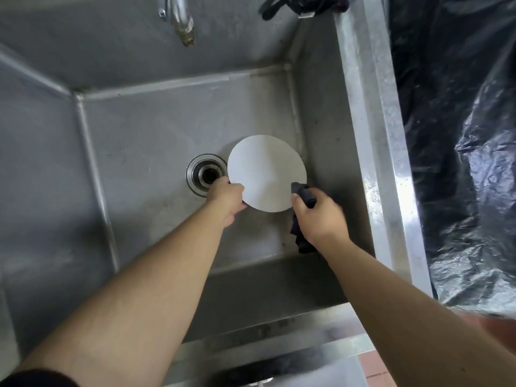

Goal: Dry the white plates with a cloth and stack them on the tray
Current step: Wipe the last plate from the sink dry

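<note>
1. A deep steel sink (156, 129) fills most of the view, its walls sloping down to a flat, dull grey bottom.
2. A crumpled black plastic sheet (460, 135) lies to the right of the sink, past its broad steel rim.
3. Two bare forearms reach in from the near edge, down over the basin.
4. A round white plate (265, 171) is held above the sink bottom, between the two hands and towards the right wall. Its plain face is turned up to the camera and looks slightly tilted.
5. The right hand (318, 216) is at the plate's lower right edge. Its fingers are curled tight round a dark cloth (303, 191); one end of the cloth lies on the plate's rim, and the rest hangs below the hand. This hand is a little blurred.
6. The left hand (227, 199) grips the plate's lower left edge. The thumb lies on the upper face; the other fingers are hidden under the plate.
7. The round drain (205, 174) sits in the sink bottom just left of the plate, partly covered by the plate's edge and the left hand.
8. A tap spout (183, 20) with a brass-coloured tip hangs over the back wall of the sink.
9. A dark bundle (304, 4) lies on the sink's far right corner; what it is cannot be told.
</note>
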Demonstrator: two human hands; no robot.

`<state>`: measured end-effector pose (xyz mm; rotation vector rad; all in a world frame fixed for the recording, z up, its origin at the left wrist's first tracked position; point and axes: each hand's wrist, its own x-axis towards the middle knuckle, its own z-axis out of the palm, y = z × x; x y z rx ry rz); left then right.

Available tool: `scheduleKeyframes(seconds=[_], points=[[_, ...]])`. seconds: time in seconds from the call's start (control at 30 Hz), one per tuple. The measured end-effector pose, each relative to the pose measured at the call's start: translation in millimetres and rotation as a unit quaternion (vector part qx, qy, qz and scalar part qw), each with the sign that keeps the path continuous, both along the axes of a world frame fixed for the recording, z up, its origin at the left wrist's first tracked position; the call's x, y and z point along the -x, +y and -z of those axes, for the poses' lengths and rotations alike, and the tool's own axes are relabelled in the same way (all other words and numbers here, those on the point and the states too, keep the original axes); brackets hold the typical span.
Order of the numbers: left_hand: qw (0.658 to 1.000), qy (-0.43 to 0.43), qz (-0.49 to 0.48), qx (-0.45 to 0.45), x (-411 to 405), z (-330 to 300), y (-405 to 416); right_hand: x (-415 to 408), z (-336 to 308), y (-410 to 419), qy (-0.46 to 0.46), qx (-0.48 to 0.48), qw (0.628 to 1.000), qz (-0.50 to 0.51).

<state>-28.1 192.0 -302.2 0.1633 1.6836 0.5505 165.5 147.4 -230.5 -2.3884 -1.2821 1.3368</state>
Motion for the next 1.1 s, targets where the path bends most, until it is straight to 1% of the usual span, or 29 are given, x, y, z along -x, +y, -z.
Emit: scheduleKeyframes(seconds=[0.13,0.3,0.47,0.6,0.7,0.83,0.97,1.1], points=[[1.000,-0.003,-0.002,-0.011,13.0,-28.5,-6.6,0.0,-24.5,-7.6,-0.013,0.004,1.000,-0.005],[0.999,0.017,-0.016,-0.022,53.3,-70.3,-31.8,12.7,-60.6,-19.4,-0.011,0.007,1.000,-0.003],[0.997,0.032,-0.058,-0.045,97.9,-126.5,-61.9,35.8,-105.1,-33.4,0.009,0.018,1.000,0.010],[0.996,0.005,-0.066,-0.054,129.5,-179.9,-80.6,59.9,-144.2,-41.1,0.040,0.023,0.998,0.048],[0.995,-0.005,-0.069,-0.074,150.2,-217.7,-94.9,76.0,-170.3,-47.0,0.099,0.022,0.990,0.096],[0.990,-0.009,-0.076,-0.116,171.0,-259.7,-106.2,93.9,-207.7,-46.0,0.206,0.041,0.963,0.167],[0.981,-0.024,-0.092,-0.168,181.7,-299.9,-112.0,108.7,-249.8,-35.4,0.313,0.023,0.932,0.181],[0.969,-0.029,-0.119,-0.215,179.6,-338.4,-111.5,122.2,-291.1,-20.5,0.372,-0.012,0.906,0.200]])
